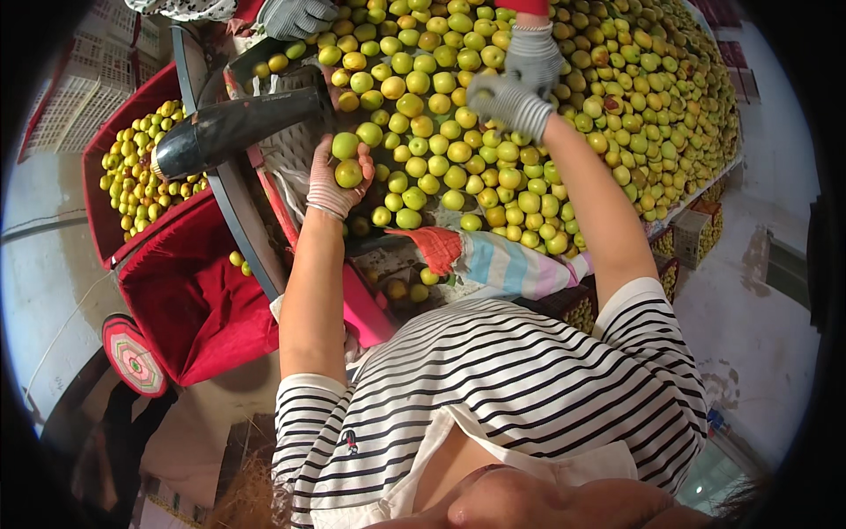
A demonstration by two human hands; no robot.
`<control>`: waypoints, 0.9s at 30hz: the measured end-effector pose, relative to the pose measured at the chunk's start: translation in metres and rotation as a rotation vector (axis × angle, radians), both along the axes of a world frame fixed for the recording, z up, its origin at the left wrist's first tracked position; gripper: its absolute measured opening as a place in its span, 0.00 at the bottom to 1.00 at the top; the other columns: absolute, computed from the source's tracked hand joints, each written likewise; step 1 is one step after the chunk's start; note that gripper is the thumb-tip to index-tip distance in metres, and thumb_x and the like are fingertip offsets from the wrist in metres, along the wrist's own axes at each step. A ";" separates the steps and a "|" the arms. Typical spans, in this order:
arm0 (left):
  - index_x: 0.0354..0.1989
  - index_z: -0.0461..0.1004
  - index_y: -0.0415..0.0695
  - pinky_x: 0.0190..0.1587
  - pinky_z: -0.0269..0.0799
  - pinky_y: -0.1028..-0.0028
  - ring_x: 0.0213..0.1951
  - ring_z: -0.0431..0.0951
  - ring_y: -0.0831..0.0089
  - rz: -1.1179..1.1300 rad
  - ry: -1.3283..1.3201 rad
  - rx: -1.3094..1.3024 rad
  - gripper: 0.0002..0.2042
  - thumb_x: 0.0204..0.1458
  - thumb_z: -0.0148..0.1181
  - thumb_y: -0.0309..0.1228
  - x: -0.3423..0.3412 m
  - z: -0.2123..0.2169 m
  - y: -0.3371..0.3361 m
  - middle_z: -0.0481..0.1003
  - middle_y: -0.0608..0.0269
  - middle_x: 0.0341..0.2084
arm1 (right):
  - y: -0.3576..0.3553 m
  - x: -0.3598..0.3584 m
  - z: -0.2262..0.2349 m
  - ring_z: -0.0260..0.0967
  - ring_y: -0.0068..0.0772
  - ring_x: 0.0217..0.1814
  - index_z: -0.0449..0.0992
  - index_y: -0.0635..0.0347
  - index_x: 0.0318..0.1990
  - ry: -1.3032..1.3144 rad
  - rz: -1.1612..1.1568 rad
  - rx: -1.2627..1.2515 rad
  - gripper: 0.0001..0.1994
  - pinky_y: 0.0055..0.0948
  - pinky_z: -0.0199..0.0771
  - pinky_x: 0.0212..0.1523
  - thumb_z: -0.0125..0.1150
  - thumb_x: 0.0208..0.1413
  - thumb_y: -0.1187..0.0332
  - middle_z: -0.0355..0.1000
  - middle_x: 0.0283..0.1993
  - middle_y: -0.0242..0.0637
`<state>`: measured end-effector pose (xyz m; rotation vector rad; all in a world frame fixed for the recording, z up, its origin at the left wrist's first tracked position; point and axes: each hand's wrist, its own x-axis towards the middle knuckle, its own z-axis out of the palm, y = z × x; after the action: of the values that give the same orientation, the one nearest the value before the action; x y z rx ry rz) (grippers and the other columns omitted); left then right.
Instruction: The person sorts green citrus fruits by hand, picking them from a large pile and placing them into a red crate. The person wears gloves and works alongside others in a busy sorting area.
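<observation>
My left hand (339, 179), in a pale glove with a striped cuff, is closed around small round green-yellow fruits that look like jujubes. Two of these fruits (347, 173) show at its fingers. Over the fruit pile to the right is my right hand (511, 106), in a grey-and-white striped glove. Motion smears its fingers, so what they hold cannot be made out. Loose fruits (438, 166) lie spread between my hands, and a large heap (643, 115) rises on the right. A striped cloth roll (515, 263) edges the pile nearest me.
Another person's grey-gloved hands (533, 60) (298, 16) work at the far side, one close to mine. A black tapered device (238, 132) juts in beside my left hand. Red fabric bins (198, 286), one holding fruit, stand at left. Crates (692, 236) sit under the right edge.
</observation>
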<state>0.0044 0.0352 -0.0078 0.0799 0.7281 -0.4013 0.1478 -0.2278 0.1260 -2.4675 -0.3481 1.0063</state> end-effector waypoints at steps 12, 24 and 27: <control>0.43 0.70 0.39 0.28 0.77 0.68 0.28 0.75 0.64 0.001 -0.023 0.033 0.24 0.55 0.53 0.51 -0.004 -0.010 0.004 0.75 0.55 0.31 | 0.010 -0.031 -0.029 0.73 0.42 0.52 0.75 0.61 0.48 -0.373 0.417 -0.834 0.12 0.38 0.79 0.42 0.52 0.58 0.71 0.76 0.48 0.44; 0.42 0.70 0.42 0.28 0.76 0.63 0.27 0.75 0.61 0.022 -0.118 0.107 0.21 0.55 0.52 0.50 -0.001 -0.011 -0.003 0.75 0.52 0.29 | -0.005 -0.016 0.003 0.71 0.36 0.38 0.75 0.62 0.39 -0.083 0.219 -0.237 0.20 0.35 0.71 0.40 0.54 0.58 0.52 0.75 0.38 0.41; 0.41 0.71 0.40 0.30 0.76 0.63 0.26 0.76 0.60 0.071 -0.275 0.053 0.22 0.55 0.53 0.51 -0.010 -0.018 -0.005 0.76 0.51 0.29 | 0.021 -0.074 -0.021 0.67 0.31 0.37 0.74 0.61 0.36 0.379 0.196 0.567 0.16 0.28 0.68 0.40 0.54 0.59 0.55 0.71 0.33 0.35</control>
<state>-0.0052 0.0304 -0.0254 0.1562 0.4684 -0.2957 0.0736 -0.2071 0.1050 -1.7238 -0.6533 1.2239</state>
